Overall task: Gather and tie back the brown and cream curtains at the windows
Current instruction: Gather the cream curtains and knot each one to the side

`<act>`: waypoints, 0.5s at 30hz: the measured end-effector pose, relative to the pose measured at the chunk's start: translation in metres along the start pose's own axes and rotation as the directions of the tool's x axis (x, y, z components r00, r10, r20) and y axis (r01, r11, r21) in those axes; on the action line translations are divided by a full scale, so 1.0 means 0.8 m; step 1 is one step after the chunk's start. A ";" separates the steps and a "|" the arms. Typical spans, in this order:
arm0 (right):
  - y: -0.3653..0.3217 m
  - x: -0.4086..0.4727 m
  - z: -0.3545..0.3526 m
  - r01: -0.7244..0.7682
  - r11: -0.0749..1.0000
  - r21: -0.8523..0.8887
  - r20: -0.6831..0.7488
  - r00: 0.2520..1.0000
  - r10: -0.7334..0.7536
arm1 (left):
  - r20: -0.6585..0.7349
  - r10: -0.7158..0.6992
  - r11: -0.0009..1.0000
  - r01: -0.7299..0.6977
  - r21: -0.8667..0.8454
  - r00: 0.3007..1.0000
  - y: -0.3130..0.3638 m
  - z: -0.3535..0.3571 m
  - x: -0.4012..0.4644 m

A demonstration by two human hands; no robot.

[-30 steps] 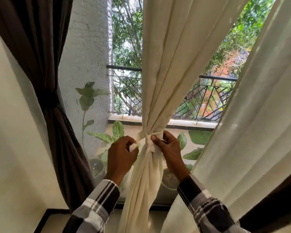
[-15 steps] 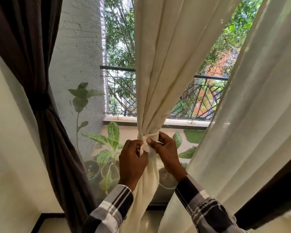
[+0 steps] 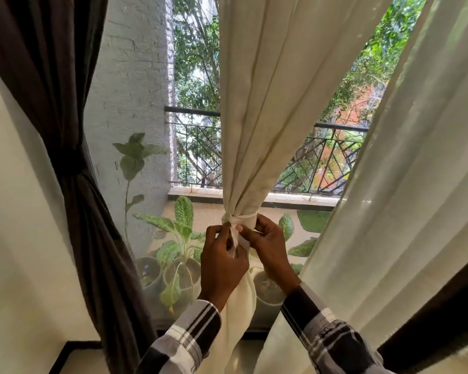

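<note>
Support here is the window wall plus floor. Black-trimmed floor [image 3: 73, 357] shows bottom left, nothing visible lying on it. Cream wall [image 3: 16, 238] on the left. Brown curtain [image 3: 92, 238] hangs against it, cinched at mid-height, lower end out of frame. Cream curtain [image 3: 257, 109] hangs mid-window, bunched by a cream tie band [image 3: 241, 221]. Another cream curtain panel [image 3: 405, 211] hangs loose on the right. Beyond the mesh screen, the balcony ledge [image 3: 295, 199] carries a black railing [image 3: 333, 157]; potted plants [image 3: 179, 255] stand below it.
</note>
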State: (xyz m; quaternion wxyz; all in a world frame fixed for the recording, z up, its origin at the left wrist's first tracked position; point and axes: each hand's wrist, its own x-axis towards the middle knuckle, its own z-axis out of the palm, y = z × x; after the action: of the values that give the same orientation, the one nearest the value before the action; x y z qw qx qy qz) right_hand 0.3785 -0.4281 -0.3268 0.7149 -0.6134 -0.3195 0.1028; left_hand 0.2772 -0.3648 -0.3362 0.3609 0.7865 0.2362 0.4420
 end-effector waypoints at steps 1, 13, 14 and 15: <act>0.000 0.001 -0.001 0.000 1.000 -0.005 0.001 1.000 0.000 | 0.006 -0.010 1.000 0.011 -0.019 1.000 -0.001 0.001 -0.001; 0.002 0.002 -0.007 -0.009 0.999 -0.042 0.135 0.991 0.015 | -0.020 -0.044 0.996 0.043 -0.082 0.999 -0.018 0.002 0.017; 0.002 0.003 -0.007 -0.002 0.999 -0.054 0.151 0.989 0.010 | -0.009 -0.062 0.993 0.060 -0.104 0.998 -0.018 0.000 0.022; 0.004 0.004 -0.008 0.005 0.997 -0.071 0.158 0.987 0.006 | 0.003 -0.070 0.990 0.070 -0.120 0.998 -0.019 -0.002 0.026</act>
State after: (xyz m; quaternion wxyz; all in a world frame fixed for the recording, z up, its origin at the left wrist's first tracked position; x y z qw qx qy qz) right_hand 0.3856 -0.4308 -0.3294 0.6651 -0.6283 -0.3786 0.1398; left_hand 0.2855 -0.3400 -0.3367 0.4225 0.7543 0.2370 0.4431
